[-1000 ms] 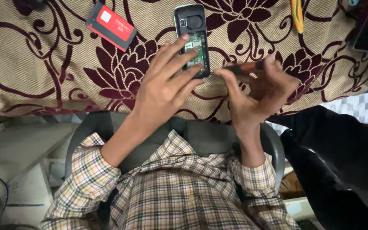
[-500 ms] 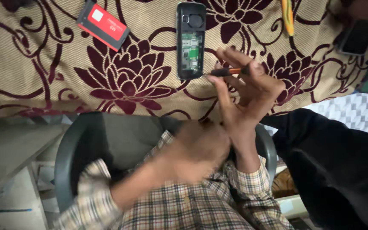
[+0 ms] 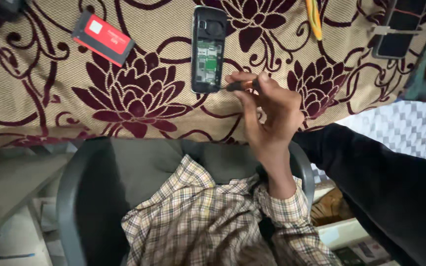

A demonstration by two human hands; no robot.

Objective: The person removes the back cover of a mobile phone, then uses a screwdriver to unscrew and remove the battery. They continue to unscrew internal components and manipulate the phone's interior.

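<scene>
Your right hand (image 3: 272,116) is raised over a table draped in a beige cloth (image 3: 35,98) patterned with dark red flowers. Its thumb and fingers are pinched closed around a small screwdriver (image 3: 240,85) with a dark and orange handle, held nearly level, the tip pointing left. The tip sits at the lower right edge of an opened phone (image 3: 208,49), which lies face down with its back cover off and a green circuit board showing. Your left hand is out of sight, so nothing steadies the phone. To work this well, tilt the driver more upright over the screw, keep the pinch firm, press lightly and turn slowly. A red and black pack (image 3: 103,38) lies well to the left, clear of your hand.
</scene>
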